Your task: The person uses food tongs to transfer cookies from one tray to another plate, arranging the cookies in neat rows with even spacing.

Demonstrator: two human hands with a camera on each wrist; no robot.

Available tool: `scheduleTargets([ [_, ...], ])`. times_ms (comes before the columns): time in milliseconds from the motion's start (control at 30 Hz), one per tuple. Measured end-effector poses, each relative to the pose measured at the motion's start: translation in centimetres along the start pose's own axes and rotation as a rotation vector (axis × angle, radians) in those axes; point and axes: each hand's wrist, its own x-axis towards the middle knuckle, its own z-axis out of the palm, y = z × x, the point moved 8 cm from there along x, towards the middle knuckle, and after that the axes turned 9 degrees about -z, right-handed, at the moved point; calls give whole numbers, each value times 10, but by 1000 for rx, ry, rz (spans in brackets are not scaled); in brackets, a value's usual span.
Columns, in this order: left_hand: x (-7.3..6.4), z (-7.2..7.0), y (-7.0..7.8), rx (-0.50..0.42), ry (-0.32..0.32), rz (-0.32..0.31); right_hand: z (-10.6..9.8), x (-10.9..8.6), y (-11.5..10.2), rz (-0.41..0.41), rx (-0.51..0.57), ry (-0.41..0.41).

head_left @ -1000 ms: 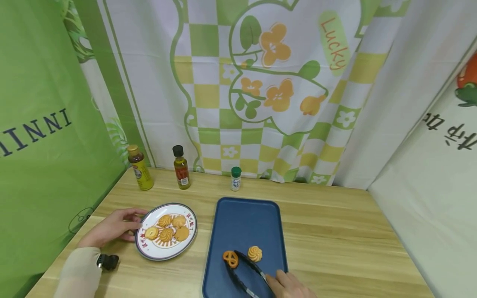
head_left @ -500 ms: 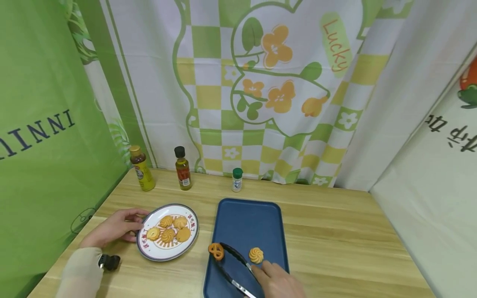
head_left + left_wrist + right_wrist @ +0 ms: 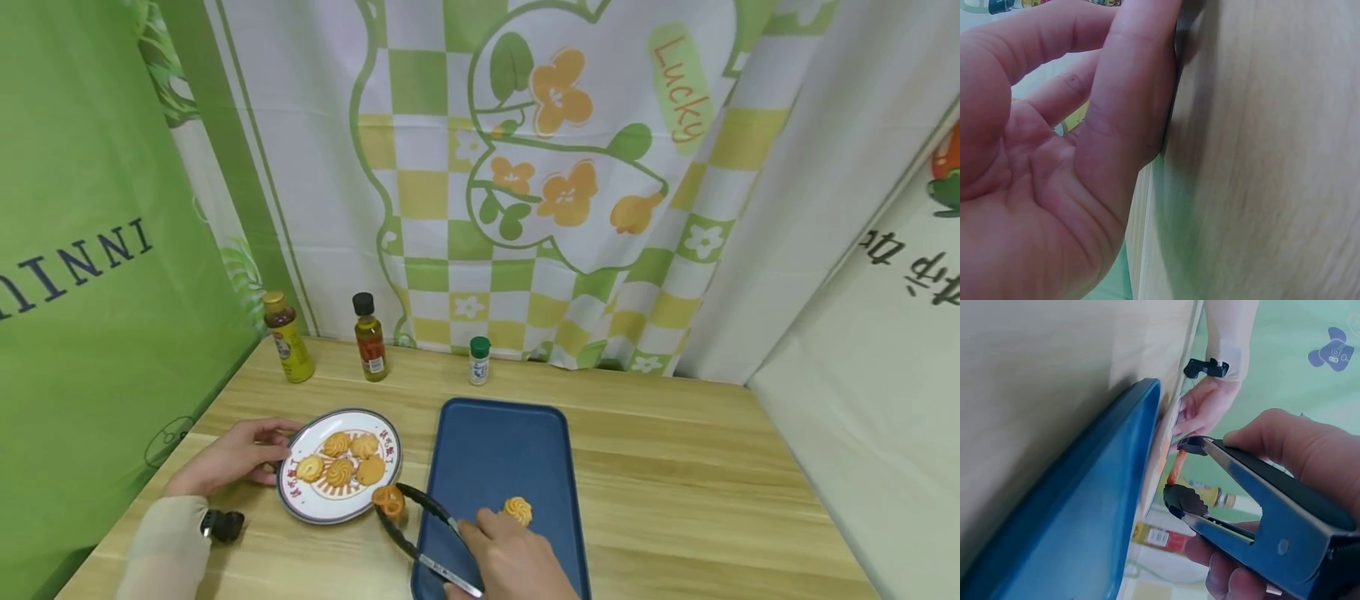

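Note:
My right hand (image 3: pixel 513 554) grips black-tipped metal tongs (image 3: pixel 438 567). Between the tongs' tips is a pretzel-shaped biscuit (image 3: pixel 388 500), above the strip of table between plate and tray. Seen from the right wrist, the pretzel biscuit (image 3: pixel 1177 467) is edge-on in the tongs' tips. My left hand (image 3: pixel 243 457) holds the left rim of a white oval plate (image 3: pixel 360 505); its fingertips are partly hidden by the rim. Several round biscuits (image 3: pixel 339 472) lie on this plate. One swirled biscuit (image 3: pixel 518 510) sits on the blue tray (image 3: pixel 495 446), beside my right hand.
Along the back of the wooden table (image 3: pixel 660 467) stand a yellow-labelled bottle (image 3: pixel 292 350), an oil bottle with a black cap (image 3: pixel 371 342) and a small green-capped shaker (image 3: pixel 479 362). A patterned curtain (image 3: pixel 420 183) hangs behind them.
My right hand has carried the pretzel biscuit in the tongs leftward, off the tray and up to the plate's right edge. The left hand stays at the plate's rim.

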Motion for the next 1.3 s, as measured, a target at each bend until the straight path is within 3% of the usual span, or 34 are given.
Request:
scheduleTargets([
  [67,-1,-1,-1,5,-2,0,2,8,-7,-29,3,-10],
  [233,0,-1,-1,-5,-4,3,-1,28,-22,-141,-12,59],
  [400,0,1,2,-17,-21,19,-1,47,-33,-170,-15,102],
  [600,1,2,3,-17,-19,22,0,64,-48,-221,-109,165],
  [1033,1,1,4,6,-3,24,15,85,-50,-150,-9,54],
  [1300,1,0,2,-6,-10,21,16,87,-50,-140,-8,53],
])
